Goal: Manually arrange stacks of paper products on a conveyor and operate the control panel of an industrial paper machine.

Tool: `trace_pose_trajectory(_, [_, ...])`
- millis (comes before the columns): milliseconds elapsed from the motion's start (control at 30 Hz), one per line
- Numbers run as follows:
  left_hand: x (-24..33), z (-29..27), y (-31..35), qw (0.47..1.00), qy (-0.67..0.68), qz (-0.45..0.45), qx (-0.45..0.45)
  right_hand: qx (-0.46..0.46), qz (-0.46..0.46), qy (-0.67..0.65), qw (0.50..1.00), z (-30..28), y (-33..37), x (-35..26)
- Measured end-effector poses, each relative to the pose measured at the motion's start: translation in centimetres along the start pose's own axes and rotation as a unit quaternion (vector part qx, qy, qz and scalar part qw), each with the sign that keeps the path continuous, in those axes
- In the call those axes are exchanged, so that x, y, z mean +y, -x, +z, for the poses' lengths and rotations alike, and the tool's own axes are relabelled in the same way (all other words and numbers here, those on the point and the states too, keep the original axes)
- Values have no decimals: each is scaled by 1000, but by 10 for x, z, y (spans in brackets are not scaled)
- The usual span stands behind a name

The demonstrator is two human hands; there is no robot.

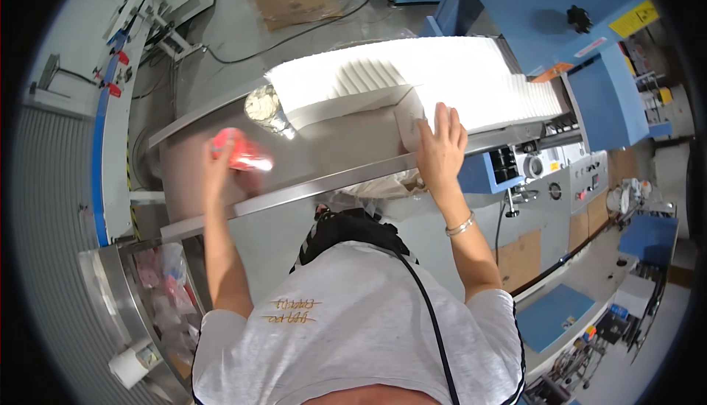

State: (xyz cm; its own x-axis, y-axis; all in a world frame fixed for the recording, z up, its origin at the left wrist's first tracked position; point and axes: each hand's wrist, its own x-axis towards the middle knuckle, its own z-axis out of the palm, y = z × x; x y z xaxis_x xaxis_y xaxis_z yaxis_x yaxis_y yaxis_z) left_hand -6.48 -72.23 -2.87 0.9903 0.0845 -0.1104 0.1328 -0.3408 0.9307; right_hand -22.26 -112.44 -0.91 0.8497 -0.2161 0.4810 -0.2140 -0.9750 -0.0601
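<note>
My left hand (216,160) grips a red object (243,150) with a shiny silvery end, over the left part of a metal worktop (339,147). Motion blurs it, so its exact kind is hard to make out. On the right, my right hand (442,147) lies with its fingers stretched out against the near corner of tightly packed white pieces (471,81). These stand in long ribbed rows, and glare washes out much of their surface. Between my hands, near the rows' left end, is a round clear container (264,107) with pale contents.
The worktop has a raised metal front edge (324,182). Blue machinery (552,15) stands at the far right, with a control panel (582,188) nearer me. A metal bin (121,287) with plastic scraps is at lower left. A cable (287,40) crosses the floor beyond.
</note>
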Motion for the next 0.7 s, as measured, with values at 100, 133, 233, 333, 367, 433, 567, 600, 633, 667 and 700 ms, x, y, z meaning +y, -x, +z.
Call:
trace_pose_trajectory(100, [-2, 70, 35, 992, -87, 72, -48, -2, -13, -15, 1000, -2, -3, 0])
trace_pose_trajectory(133, [12, 99, 48, 993, -52, 45, -95, -7, -10, -13, 1000, -2, -3, 0])
trace_pose_trajectory(233, [31, 173, 64, 968, -108, 181, -138, -24, -18, -10, 1000, -4, -5, 2])
trace_pose_trajectory(333, [50, 226, 73, 962, -105, 152, -202, -77, -20, -75, 994, -27, -9, -1])
trace_pose_trajectory(367, [48, 239, 74, 961, -119, 154, -195, -118, -15, -145, 982, -38, -12, -6])
trace_pose_trajectory(433, [58, 248, 79, 966, -83, 124, -209, -102, 1, -149, 984, -47, -13, -11])
trace_pose_trajectory(567, [98, 199, 79, 908, 40, 39, -416, -60, 17, -189, 980, -54, -21, -26])
trace_pose_trajectory(600, [101, 182, 77, 911, 39, 39, -408, -42, 13, -234, 971, -49, -27, -35])
trace_pose_trajectory(633, [101, 165, 79, 921, 6, 84, -379, -31, 0, -282, 959, -37, -32, -44])
trace_pose_trajectory(667, [99, 149, 76, 928, -27, 129, -349, -19, -13, -329, 944, -24, -40, -57])
trace_pose_trajectory(700, [93, 134, 64, 933, -64, 255, -245, -18, -21, -334, 942, -17, -50, -78])
